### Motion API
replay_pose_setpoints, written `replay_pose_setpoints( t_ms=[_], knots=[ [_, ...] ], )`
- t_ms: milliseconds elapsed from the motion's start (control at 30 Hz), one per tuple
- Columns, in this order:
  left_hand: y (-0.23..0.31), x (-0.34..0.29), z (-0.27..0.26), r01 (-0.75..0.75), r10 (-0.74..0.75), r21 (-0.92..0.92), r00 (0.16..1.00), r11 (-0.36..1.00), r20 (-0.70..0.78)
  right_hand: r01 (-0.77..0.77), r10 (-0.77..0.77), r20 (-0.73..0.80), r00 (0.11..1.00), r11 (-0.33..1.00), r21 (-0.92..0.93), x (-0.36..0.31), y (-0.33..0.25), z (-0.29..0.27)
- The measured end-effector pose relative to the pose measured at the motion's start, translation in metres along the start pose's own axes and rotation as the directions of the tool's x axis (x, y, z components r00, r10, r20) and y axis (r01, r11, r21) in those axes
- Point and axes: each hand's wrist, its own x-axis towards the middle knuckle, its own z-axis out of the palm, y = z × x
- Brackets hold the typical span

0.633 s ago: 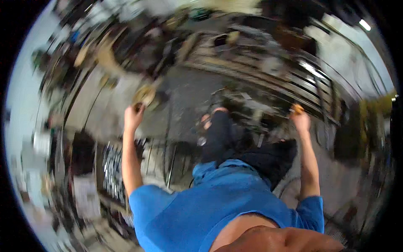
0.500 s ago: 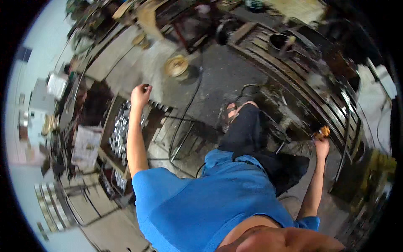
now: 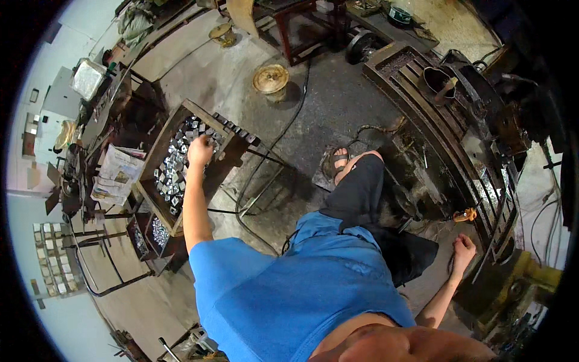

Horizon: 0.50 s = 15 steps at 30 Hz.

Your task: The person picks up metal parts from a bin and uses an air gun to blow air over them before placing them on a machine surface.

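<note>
My left hand (image 3: 200, 152) is over the wooden tray (image 3: 146, 205) on the left, its curled fingers down at the far part of a heap of small shiny metal blocks (image 3: 172, 175). A dark spot shows at the fingertips; whether it is a block I cannot make out. On the right, my right hand (image 3: 463, 254) hangs loosely bent with nothing visible in it, a gap between thumb and fingers. Just beyond it, apart from the hand, is an orange knob-like piece (image 3: 465, 215) at the edge of a dark, slatted metal machine bed (image 3: 422, 99).
A row of dark blocks (image 3: 236, 128) lines the tray's far right edge. Below is a second bin (image 3: 160, 234) of small metal parts. Newspaper sheets (image 3: 117, 175) lie to the left. A lidded bucket (image 3: 271, 81) stands ahead, and a black cable (image 3: 274, 142) crosses the floor.
My left hand has moved down from beyond the tray onto the metal blocks. My right hand has let go of the orange piece and dropped back nearer my body.
</note>
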Motion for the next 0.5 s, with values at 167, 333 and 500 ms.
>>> replay_pose_setpoints(
  t_ms=[167,333,500],
  knots=[
    [0.015,0.014,0.006,-0.052,0.053,-0.027,0.996,0.998,0.069,-0.019,0.02,0.067,0.998,1.0,-0.013,0.0,-0.018,0.003],
    [0.004,0.021,0.016,-0.039,0.062,-0.157,0.988,0.987,0.142,0.04,-0.034,0.06,0.998,0.995,-0.095,-0.005,-0.025,0.003],
    [0.019,0.019,0.006,0.033,-0.028,-0.03,0.984,0.999,0.175,0.041,-0.035,0.063,0.997,0.994,-0.101,-0.001,-0.011,0.006]
  ],
)
